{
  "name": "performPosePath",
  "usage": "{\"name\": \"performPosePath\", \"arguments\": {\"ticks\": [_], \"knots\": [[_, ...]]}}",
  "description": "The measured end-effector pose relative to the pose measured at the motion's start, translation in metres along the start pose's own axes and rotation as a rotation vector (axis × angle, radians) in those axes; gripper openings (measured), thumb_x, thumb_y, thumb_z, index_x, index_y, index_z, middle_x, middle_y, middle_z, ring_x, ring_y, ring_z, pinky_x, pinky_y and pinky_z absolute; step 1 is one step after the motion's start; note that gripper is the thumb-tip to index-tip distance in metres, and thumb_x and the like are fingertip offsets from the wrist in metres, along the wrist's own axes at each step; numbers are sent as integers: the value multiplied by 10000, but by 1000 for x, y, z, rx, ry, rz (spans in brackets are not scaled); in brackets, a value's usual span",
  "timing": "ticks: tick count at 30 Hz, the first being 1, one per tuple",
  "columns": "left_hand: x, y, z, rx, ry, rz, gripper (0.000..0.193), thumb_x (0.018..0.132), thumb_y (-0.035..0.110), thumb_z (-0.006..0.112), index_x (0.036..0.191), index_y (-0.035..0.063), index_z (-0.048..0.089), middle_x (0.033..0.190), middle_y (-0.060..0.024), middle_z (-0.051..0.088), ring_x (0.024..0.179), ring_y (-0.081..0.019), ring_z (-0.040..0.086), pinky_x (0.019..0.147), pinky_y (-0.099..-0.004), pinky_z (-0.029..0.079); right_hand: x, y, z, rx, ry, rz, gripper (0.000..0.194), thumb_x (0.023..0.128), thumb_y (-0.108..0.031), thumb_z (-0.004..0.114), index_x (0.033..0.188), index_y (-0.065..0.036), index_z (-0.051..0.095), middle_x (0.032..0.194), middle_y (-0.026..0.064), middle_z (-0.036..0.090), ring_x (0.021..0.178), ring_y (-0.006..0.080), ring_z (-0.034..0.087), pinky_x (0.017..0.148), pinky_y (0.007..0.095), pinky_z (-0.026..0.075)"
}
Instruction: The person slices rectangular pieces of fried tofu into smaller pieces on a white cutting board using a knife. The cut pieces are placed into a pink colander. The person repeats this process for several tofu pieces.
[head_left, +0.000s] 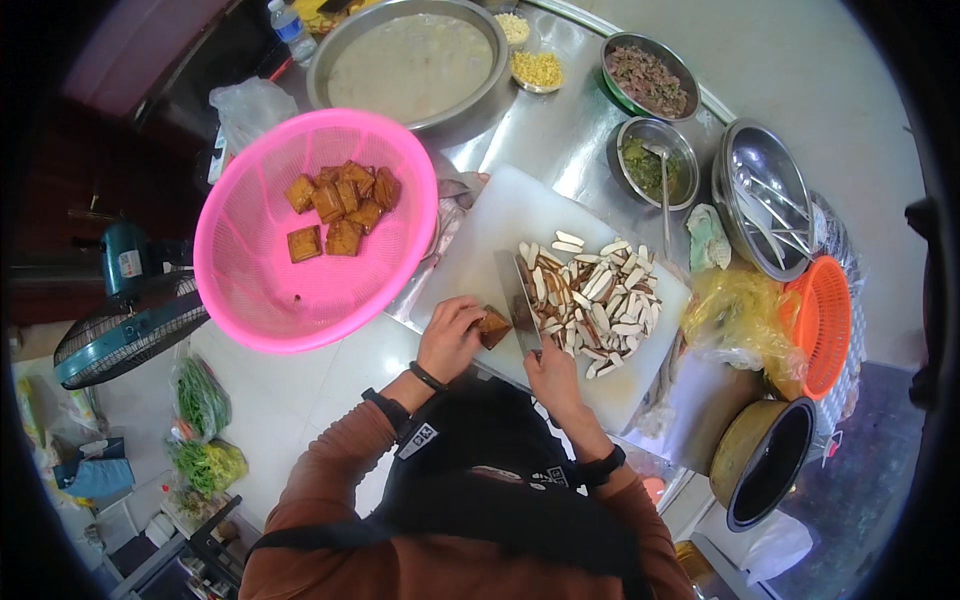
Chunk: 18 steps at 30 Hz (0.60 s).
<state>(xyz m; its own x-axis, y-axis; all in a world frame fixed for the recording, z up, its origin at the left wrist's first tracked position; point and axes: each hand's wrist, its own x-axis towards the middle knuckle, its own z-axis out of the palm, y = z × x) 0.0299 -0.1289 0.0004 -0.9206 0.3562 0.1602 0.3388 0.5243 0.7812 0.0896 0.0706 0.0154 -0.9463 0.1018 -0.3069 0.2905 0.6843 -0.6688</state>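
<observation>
On the white cutting board (480, 240), my left hand (452, 332) grips a brown block of braised tofu (494, 328) at the near left. My right hand (553, 375) is closed around the handle of a cleaver (517, 300), its broad blade just right of the block. Beyond the blade lies a heap of cut strips (600, 300), white inside with brown edges. To the left, a pink plastic colander (247, 277) holds several more brown tofu blocks (341, 199).
Behind the board stand a wide steel basin (319, 75) of cloudy liquid, a bowl of minced meat (646, 82) and a bowl with a spoon (664, 161). At right are nested steel bowls (761, 180), an orange basket (829, 330) and a deep pot (742, 457). A fan (127, 322) stands left.
</observation>
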Motion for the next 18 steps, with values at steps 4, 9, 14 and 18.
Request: {"name": "performPosePath", "arguments": {"ticks": [4, 9, 14, 18], "knots": [[4, 7, 11, -7, -70, -100, 407, 666, 42, 780, 1011, 37, 563, 1168, -145, 541, 1095, -368, 519, 900, -405, 461, 0, -9, -4, -128, -32, -48, 261, 872, -147, 564, 1060, 34, 557, 722, 269, 626, 730, 466, 620, 662, 537, 486], [10, -3, 8, -81, -23, -7, 419, 657, 36, 791, 1012, 42, 566, 1162, -130, 552, 1116, -359, 516, 926, -398, 449, -1, -16, -12, -68, -55, 3, 234, 879, -150, 561, 1028, 29, 553, 727, 269, 626, 712, 460, 621, 656, 547, 483], [7, -2, 22, -56, 157, -45, 245, 675, 30, 795, 853, 31, 627, 1032, -105, 586, 1000, -320, 538, 845, -390, 460, -1, -21, -1, -156, -34, -82, 223, 879, -144, 562, 999, 44, 551, 712, 274, 615, 681, 466, 610, 636, 547, 479], [7, -6, 32, -32, 198, -23, 187, 683, 22, 790, 783, 26, 632, 984, -97, 595, 960, -307, 545, 799, -380, 464, 14, -25, 7, -155, -61, -84, 222, 880, -143, 561, 991, 49, 548, 712, 277, 610, 675, 466, 607, 635, 544, 483]]}}
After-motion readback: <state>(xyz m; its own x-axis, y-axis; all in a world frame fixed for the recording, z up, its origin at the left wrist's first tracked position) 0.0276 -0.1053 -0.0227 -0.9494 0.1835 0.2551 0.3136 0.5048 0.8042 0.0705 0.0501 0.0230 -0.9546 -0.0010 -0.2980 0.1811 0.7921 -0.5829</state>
